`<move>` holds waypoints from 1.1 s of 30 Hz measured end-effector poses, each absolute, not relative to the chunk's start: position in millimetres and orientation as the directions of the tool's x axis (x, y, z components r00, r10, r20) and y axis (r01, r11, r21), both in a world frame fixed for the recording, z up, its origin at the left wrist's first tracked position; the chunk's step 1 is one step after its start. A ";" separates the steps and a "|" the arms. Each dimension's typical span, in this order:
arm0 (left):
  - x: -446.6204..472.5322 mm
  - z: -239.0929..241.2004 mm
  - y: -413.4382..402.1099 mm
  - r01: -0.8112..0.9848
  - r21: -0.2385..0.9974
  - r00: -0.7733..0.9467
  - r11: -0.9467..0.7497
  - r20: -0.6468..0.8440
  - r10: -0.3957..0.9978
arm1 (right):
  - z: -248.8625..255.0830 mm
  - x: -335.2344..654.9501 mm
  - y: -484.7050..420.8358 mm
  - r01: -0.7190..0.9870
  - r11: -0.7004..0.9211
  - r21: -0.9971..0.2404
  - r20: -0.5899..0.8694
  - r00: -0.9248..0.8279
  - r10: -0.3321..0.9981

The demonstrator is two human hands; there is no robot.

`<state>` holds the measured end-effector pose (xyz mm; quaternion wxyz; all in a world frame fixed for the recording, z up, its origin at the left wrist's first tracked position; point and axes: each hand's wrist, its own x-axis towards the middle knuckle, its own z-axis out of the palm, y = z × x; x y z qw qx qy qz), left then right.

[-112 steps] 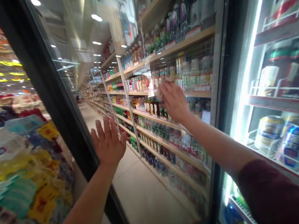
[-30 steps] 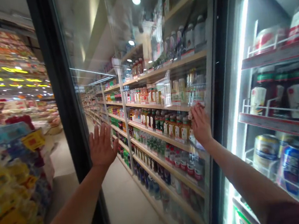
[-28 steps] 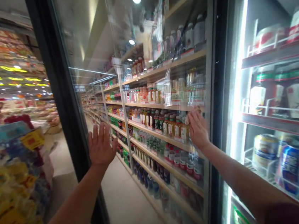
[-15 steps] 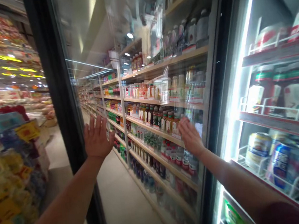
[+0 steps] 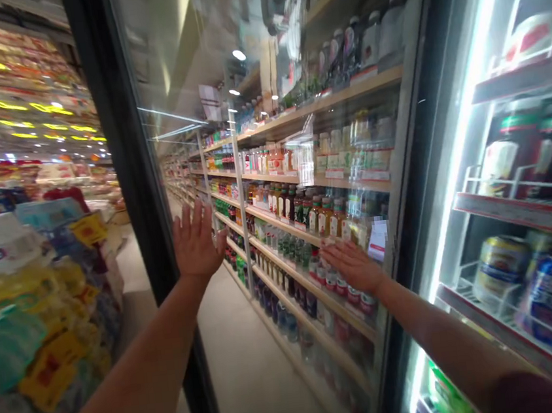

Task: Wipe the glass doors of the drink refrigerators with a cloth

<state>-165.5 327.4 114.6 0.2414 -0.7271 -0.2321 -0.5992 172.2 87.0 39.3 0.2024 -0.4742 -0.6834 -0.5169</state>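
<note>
Green-capped bottles (image 5: 500,155) and cans (image 5: 502,268), labels too blurred to read, occupy cooler racks (image 5: 527,208) beyond the right edge of one glass door (image 5: 264,188) — left hand (image 5: 197,241), fingers spread, at its left edge; right hand (image 5: 354,265) nearer its right, grip indeterminable.

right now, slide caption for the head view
Left hand and right hand at a glass door, bottles showing in it, cans at right.
</note>
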 end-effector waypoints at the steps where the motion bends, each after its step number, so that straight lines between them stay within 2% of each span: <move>1: -165.9 114.8 326.0 0.630 -0.072 0.173 -0.773 0.984 0.049 | 43.6 173.0 88.3 0.882 -0.003 0.472 0.805 -0.430 0.408; 3: -166.8 114.9 323.5 0.633 -0.072 0.176 -0.771 0.983 0.053 | 55.3 172.4 93.8 0.959 -0.110 0.262 0.944 -0.232 0.233; 5: -167.7 114.6 321.6 0.639 -0.074 0.178 -0.765 0.983 0.053 | 65.2 166.7 101.3 0.982 -0.168 0.088 0.995 -0.079 0.061; 6: -168.3 114.4 320.7 0.644 -0.078 0.180 -0.761 0.982 0.052 | 68.0 162.3 104.8 0.981 -0.169 0.097 0.995 -0.090 0.049; 7: -168.8 114.3 319.8 0.650 -0.081 0.184 -0.756 0.981 0.054 | 69.4 157.6 107.4 0.972 -0.150 0.183 0.981 -0.170 0.098; 9: -170.0 114.1 318.2 0.658 -0.082 0.189 -0.749 0.980 0.059 | 71.1 150.1 110.1 0.899 -0.046 0.436 0.871 -0.409 0.271; 10: -170.5 114.0 317.5 0.658 -0.080 0.194 -0.749 0.979 0.066 | 72.9 148.3 110.3 0.859 0.007 0.513 0.810 -0.486 0.330; 11: -171.0 114.1 316.9 0.656 -0.078 0.199 -0.751 0.977 0.073 | 75.8 147.9 110.2 0.849 0.023 0.527 0.792 -0.501 0.348; 12: -171.4 114.1 316.3 0.652 -0.073 0.202 -0.755 0.976 0.080 | 79.8 148.5 110.0 0.877 -0.001 0.480 0.830 -0.454 0.326; 13: -171.6 114.2 315.7 0.648 -0.067 0.204 -0.759 0.975 0.088 | 84.4 149.5 110.2 0.923 -0.051 0.381 0.897 -0.355 0.264; 15: -171.8 114.5 314.9 0.642 -0.056 0.208 -0.765 0.973 0.103 | 92.3 150.2 111.4 0.979 -0.141 0.148 0.987 -0.137 0.083; 16: -171.7 114.6 314.5 0.640 -0.052 0.207 -0.766 0.972 0.107 | 94.4 149.2 112.2 0.983 -0.158 0.097 0.995 -0.094 0.026; 17: -171.6 114.7 314.2 0.640 -0.050 0.207 -0.767 0.972 0.110 | 95.0 147.4 113.0 0.979 -0.159 0.124 0.992 -0.121 0.027; 20: -171.2 114.7 314.2 0.645 -0.059 0.210 -0.762 0.972 0.103 | 93.7 141.9 113.4 0.879 -0.045 0.475 0.855 -0.449 0.258; 21: -171.1 114.6 314.4 0.650 -0.065 0.211 -0.757 0.973 0.098 | 94.4 141.9 112.9 0.843 -0.002 0.538 0.801 -0.511 0.312; 22: -171.1 114.4 314.8 0.655 -0.072 0.212 -0.752 0.973 0.092 | 96.4 143.1 112.5 0.846 0.001 0.534 0.800 -0.505 0.323; 23: -171.0 114.4 315.3 0.660 -0.077 0.211 -0.747 0.974 0.087 | 99.3 145.1 112.4 0.884 -0.037 0.465 0.852 -0.436 0.289; 26: -170.9 114.5 316.7 0.665 -0.087 0.207 -0.741 0.976 0.072 | 107.0 150.3 114.5 0.978 -0.176 0.109 0.994 -0.106 0.028; 27: -171.0 114.7 317.0 0.664 -0.085 0.206 -0.743 0.976 0.072 | 107.3 150.3 115.8 0.980 -0.186 0.072 0.997 -0.075 -0.007; 28: -171.1 115.0 317.2 0.661 -0.081 0.204 -0.746 0.976 0.075 | 106.5 149.2 117.1 0.978 -0.177 0.115 0.993 -0.112 0.025; 31: -171.6 115.5 317.2 0.651 -0.062 0.194 -0.757 0.977 0.087 | 103.5 145.3 118.6 0.913 -0.030 0.406 0.875 -0.379 0.302; 33: -171.8 115.5 317.0 0.649 -0.063 0.191 -0.758 0.978 0.082 | 106.8 146.6 117.4 0.904 0.012 0.427 0.846 -0.403 0.349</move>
